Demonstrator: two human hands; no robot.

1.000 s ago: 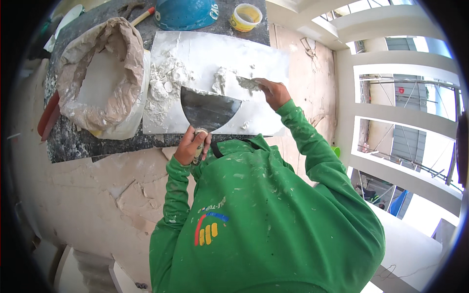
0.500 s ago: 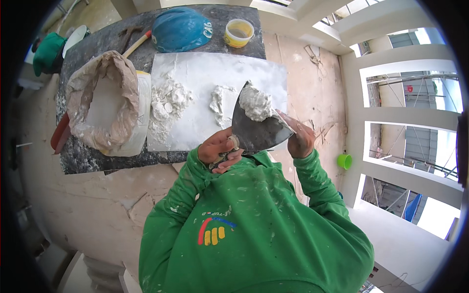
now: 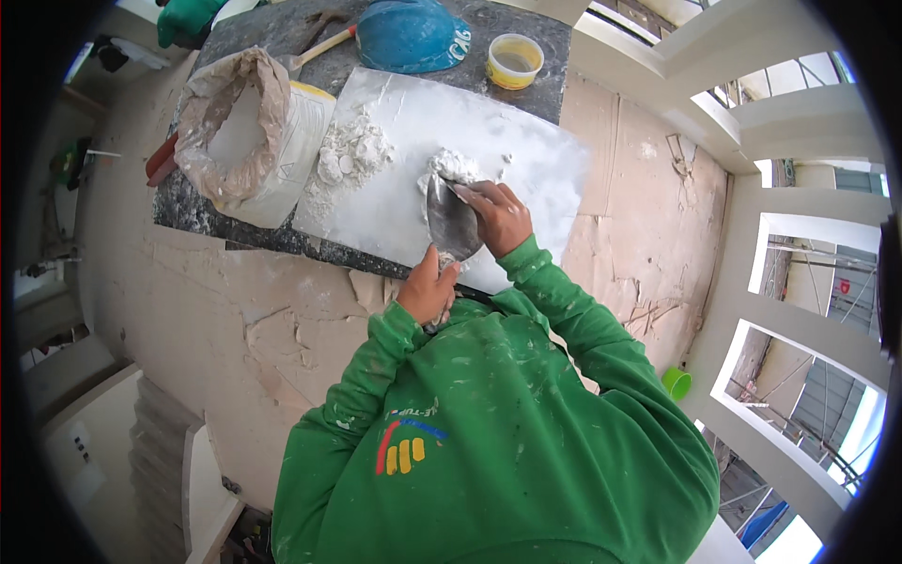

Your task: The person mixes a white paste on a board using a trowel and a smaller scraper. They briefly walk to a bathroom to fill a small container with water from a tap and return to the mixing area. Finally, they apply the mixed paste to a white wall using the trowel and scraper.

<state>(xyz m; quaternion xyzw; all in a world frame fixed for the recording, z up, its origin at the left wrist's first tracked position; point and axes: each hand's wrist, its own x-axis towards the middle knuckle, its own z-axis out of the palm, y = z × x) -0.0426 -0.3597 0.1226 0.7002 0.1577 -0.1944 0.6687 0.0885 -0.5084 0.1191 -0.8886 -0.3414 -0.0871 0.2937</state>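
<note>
My left hand (image 3: 429, 287) is closed round the handle of a wide putty knife (image 3: 451, 223), just off the near edge of a pale board (image 3: 526, 155). The dark blade tilts over the board, its far end against a lump of white plaster paste (image 3: 454, 166). My right hand (image 3: 500, 216) has its fingers bent onto the blade's right edge, gripping it; the fingertips are partly hidden. Left of the paste, a heap of crumbly white powder (image 3: 355, 150) lies on the same board.
An open paper sack (image 3: 193, 160) of white powder stands at the dark table's left. Behind the board are a wooden-handled hammer (image 3: 324, 47), a blue hard hat (image 3: 411, 36) and a yellow tub (image 3: 514, 62). A green bucket (image 3: 676, 382) sits on the floor at right; another person (image 3: 183, 21) is far left.
The putty knife has swung from a raised spot at right down to the board, and the paste it carried now lies there. Both hands moved with it, and the whole view has shifted.
</note>
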